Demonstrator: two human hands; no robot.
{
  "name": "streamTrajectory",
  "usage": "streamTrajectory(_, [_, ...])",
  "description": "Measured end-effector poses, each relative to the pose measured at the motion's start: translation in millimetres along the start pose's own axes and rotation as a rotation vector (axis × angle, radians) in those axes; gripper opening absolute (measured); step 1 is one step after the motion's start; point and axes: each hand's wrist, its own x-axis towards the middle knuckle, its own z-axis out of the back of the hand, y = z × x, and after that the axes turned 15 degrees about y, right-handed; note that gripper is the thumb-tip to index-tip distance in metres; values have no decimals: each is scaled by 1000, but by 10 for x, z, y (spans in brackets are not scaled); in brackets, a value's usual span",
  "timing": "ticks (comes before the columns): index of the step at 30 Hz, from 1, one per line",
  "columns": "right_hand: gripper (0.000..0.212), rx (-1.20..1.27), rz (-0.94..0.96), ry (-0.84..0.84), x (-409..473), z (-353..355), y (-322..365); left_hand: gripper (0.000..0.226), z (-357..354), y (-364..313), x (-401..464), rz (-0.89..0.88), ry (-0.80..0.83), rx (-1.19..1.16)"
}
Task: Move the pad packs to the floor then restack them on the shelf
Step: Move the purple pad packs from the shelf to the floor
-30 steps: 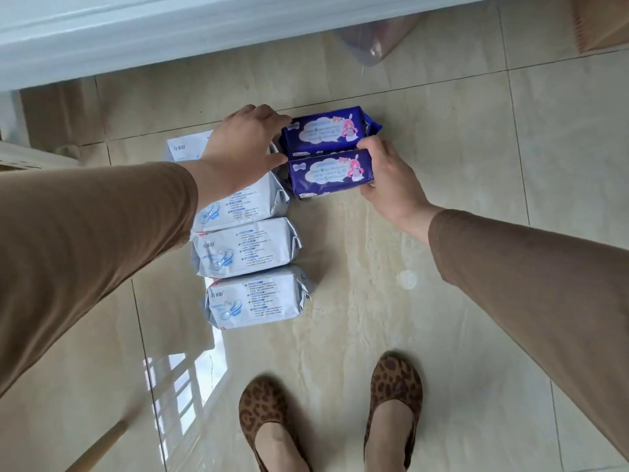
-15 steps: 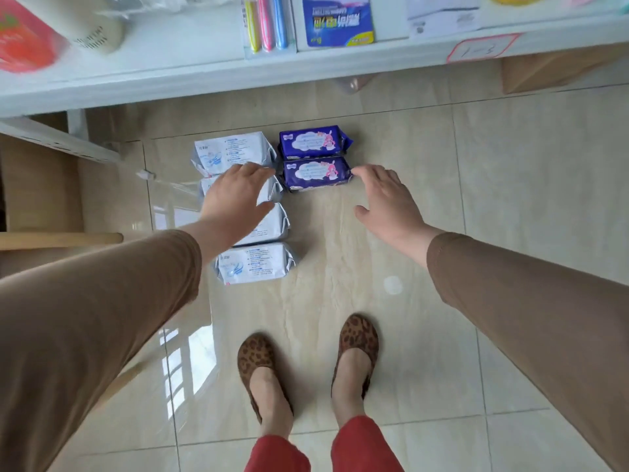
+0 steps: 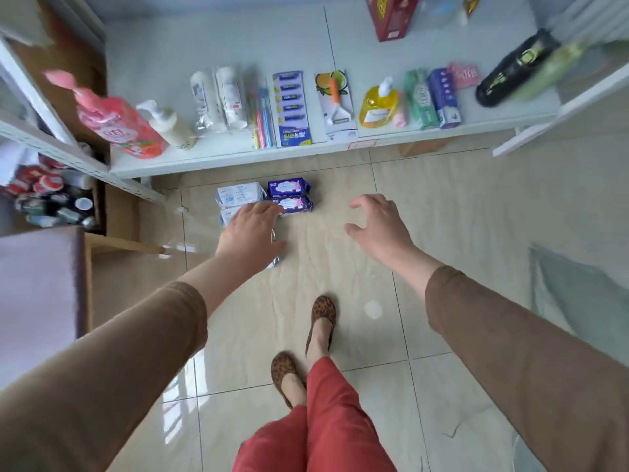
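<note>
Two purple pad packs (image 3: pixel 289 188) (image 3: pixel 295 204) lie side by side on the tiled floor (image 3: pixel 340 253) just below the white shelf (image 3: pixel 272 46). To their left is a column of white pad packs (image 3: pixel 240 194), mostly hidden under my left hand (image 3: pixel 250 231). My left hand hovers high above them, fingers spread, holding nothing. My right hand (image 3: pixel 379 226) is raised to the right of the packs, fingers curled apart and empty.
The shelf carries a pink bottle (image 3: pixel 115 120), a pump bottle (image 3: pixel 168 126), toothbrushes (image 3: pixel 262 120), a battery card (image 3: pixel 292 109), a peeler card (image 3: pixel 337 103), a yellow refill pouch (image 3: pixel 377 105) and boxes. A side rack (image 3: pixel 51 195) with jars stands left. My feet (image 3: pixel 320 321) are on the tiles.
Both hands let go of the purple packs and lifted away from the floor. The view rose and pulled back, bringing the shelf top into sight.
</note>
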Motion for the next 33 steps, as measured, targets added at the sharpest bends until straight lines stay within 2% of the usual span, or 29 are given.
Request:
streamTrajectory(7, [38, 108, 14, -62, -1199, 1154, 493, 67, 1070, -712, -982, -6, -71, -83])
streamTrajectory(14, [33, 123, 168, -183, -1712, 2346, 584, 67, 2050, -1430, -1188, -71, -224, -111])
streamTrajectory(24, [29, 59, 353, -160, -1143, 4021, 333, 63, 3113, -2280, -515, -51, -331, -178])
streamTrajectory(33, [29, 40, 484, -69, -206, 4692, 803, 65, 3813, -2030, -168, 69, -422, -178])
